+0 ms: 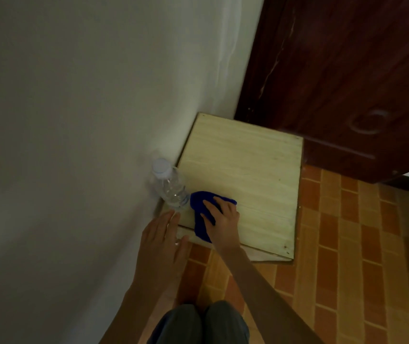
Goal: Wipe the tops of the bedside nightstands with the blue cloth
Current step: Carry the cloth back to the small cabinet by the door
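Nightstand top (248, 170), pale wood, sits in the corner between the wall (74, 120) and a dark wooden panel (347, 70). The blue cloth (198, 202) lies at the near-left corner of the top, bunched. Its long axis runs from the near edge inward, and its lower end laps over that edge. The right hand (221, 214) lies on the cloth, fingers spread and fairly straight, palm down. It presses rather than grips; nothing is pinched. The left hand (163, 234) is flat and holds nothing, fingers together and pointing toward the wall side at the near-left corner. A clear plastic bottle (171, 184) stands on the left edge against the wall, just beside the cloth. Its base is close to the left fingertips; cannot tell if they touch it. Key relation: nearly all the bare top lies away from the right hand, toward the far edge and the right edge, so the wiping stroke would likely run outward from this corner. The bottle blocks the strip along the left edge, and the left hand is much the nearer one to shift it. Judgement: wiping of this top is at an early stage. Risk: a leftward sweep of the cloth could tip the bottle. Tiled floor (335, 244) shows below the near and right edges.
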